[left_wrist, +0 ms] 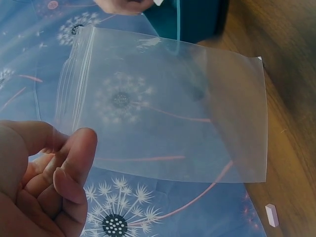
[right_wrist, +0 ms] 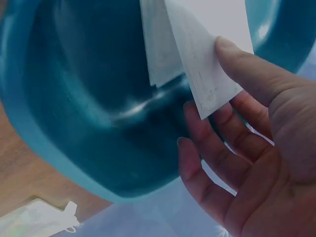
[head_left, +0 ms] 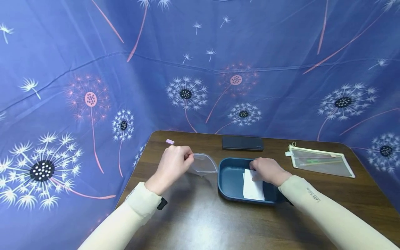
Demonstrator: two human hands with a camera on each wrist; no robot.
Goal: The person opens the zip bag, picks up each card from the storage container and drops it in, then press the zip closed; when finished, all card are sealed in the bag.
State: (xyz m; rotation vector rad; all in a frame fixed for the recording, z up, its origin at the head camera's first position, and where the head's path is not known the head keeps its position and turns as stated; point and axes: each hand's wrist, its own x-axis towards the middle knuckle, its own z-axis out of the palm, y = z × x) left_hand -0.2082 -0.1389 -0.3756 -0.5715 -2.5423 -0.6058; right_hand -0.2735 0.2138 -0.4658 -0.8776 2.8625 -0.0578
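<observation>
The left hand (head_left: 172,164) is pinching a clear, glossy zip-seal plastic bag (left_wrist: 168,106) above the wooden table (head_left: 200,215), while the right hand (head_left: 268,170), thumb against curled fingers, is gripping white folded paper sheets (right_wrist: 197,54) inside the smooth dark-blue rounded plastic tray (head_left: 229,178).

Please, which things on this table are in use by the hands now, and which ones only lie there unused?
In use:
- clear zip bag, held by the left hand
- white paper sheets, pinched by the right hand
- blue tray, which holds the sheets

Just lying there:
- dark phone
- mesh zip pouch
- small pink eraser
</observation>
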